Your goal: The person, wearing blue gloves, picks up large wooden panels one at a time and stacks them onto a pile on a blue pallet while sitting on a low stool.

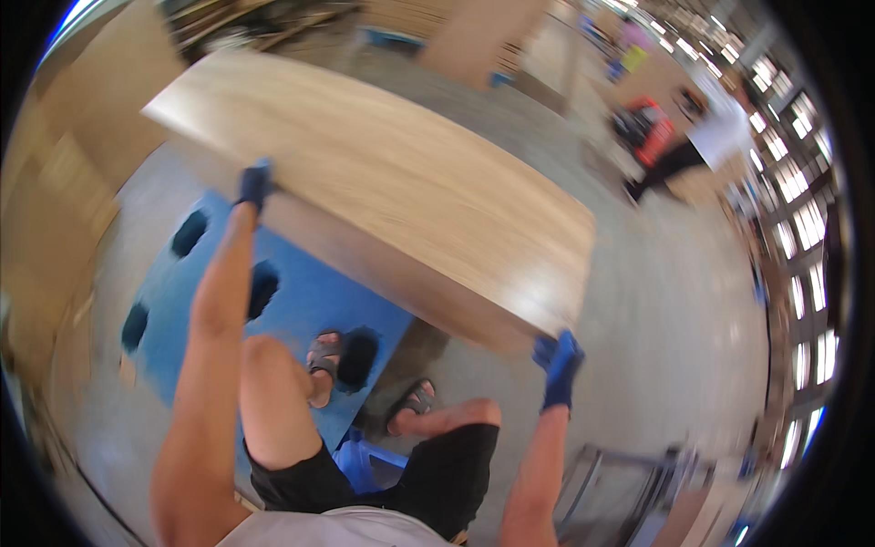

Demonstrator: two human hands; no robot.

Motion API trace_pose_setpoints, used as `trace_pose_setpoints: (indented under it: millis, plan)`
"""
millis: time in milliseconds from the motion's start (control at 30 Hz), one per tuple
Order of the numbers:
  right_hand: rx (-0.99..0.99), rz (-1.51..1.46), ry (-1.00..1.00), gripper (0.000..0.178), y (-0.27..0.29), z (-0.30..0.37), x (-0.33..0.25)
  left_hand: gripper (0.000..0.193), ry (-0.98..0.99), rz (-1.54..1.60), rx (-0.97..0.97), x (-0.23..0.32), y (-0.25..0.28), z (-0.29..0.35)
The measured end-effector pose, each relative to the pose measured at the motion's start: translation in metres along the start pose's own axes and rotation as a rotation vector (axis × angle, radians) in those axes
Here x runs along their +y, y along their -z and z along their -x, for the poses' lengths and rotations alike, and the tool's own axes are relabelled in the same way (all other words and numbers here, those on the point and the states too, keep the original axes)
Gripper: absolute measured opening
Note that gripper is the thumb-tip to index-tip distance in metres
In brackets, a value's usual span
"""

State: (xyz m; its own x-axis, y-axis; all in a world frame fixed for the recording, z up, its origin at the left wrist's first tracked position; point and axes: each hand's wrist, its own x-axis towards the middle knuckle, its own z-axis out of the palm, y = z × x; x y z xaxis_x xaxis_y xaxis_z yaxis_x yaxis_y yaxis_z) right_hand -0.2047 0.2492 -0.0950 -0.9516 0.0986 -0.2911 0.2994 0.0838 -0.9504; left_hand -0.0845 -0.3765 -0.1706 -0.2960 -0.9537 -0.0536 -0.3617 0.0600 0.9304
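Observation:
A long, thick wood-grain board (383, 173) stretches in front of me, slanting from the far left down to the near right. Whether it is one piece or a stack, I cannot tell. My left hand (255, 185), in a dark blue glove, grips its near edge toward the left. At its right near corner, my right hand (560, 363) in a blue glove is closed on the edge, its thumb side up. Below the board's left part lies a blue pallet (301, 264) with dark oval holes. My left foot in a grey sandal rests on this pallet.
A blue stool (372, 463) is beneath me. Brown sheets (109, 100) lean at the left, and stacked boards (410, 18) stand behind. A person in a white shirt (720, 114) is beside a red machine (654, 132) at far right. A metal frame (620, 483) sits near right.

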Motion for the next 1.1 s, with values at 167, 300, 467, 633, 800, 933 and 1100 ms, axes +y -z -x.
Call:
trace_pose_setpoints:
  millis: [167, 300, 467, 633, 800, 933, 1100]
  plan:
    - [-0.087, -0.192, -0.082, 0.035, 0.020, -0.004, 0.009, 0.048, 0.377, 0.028, -0.181, 0.019, -0.003, 0.017]
    - [-0.085, -0.201, 0.009, 0.037, 0.043, 0.021, 0.015, 0.049, 0.356, -0.002, -0.194, 0.022, -0.037, 0.080]
    - [-0.056, -0.238, -0.046, 0.042, 0.115, 0.083, 0.024, 0.050, 0.385, 0.157, -0.504, 0.006, -0.093, 0.187]
    - [0.238, -0.355, -0.035, 0.045, 0.231, 0.165, 0.034, 0.028, 0.231, 0.252, -0.854, -0.024, -0.117, 0.324]
    - [0.531, -0.604, 0.085, 0.042, 0.346, 0.249, 0.056, 0.020, 0.587, 0.340, -1.374, -0.042, -0.106, 0.433]
    - [0.700, -0.802, 0.281, 0.042, 0.414, 0.305, 0.072, 0.026, 0.616, 0.071, -1.376, -0.046, -0.086, 0.484]
    - [1.004, -0.907, 0.504, 0.045, 0.474, 0.364, 0.068, 0.023, 0.361, -0.129, -1.219, -0.038, -0.082, 0.502]
